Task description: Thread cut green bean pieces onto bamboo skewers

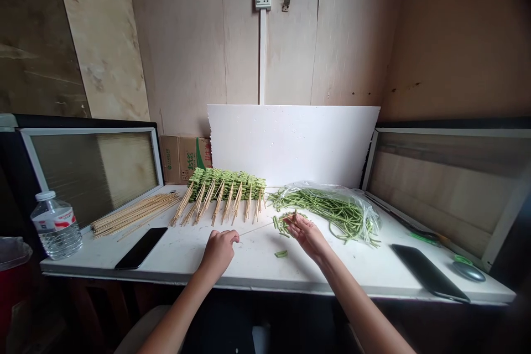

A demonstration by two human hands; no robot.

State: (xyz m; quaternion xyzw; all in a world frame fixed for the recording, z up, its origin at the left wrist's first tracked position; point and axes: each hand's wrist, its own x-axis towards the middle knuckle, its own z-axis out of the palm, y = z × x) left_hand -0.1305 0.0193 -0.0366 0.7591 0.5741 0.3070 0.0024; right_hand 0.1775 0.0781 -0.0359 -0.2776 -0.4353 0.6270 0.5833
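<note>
One bamboo skewer point(258, 228) at lower centre, left hand point(218, 250) pinching its left end, right hand point(306, 234) at the other, fingers closed on what looks like a cut bean piece point(295, 213) (small, partly hidden). Apparently threading; next move calls for steady alignment.

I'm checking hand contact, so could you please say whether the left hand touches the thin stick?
Touching: the head view shows the left hand closed on one end of the thin stick, the rest jutting out.
</note>
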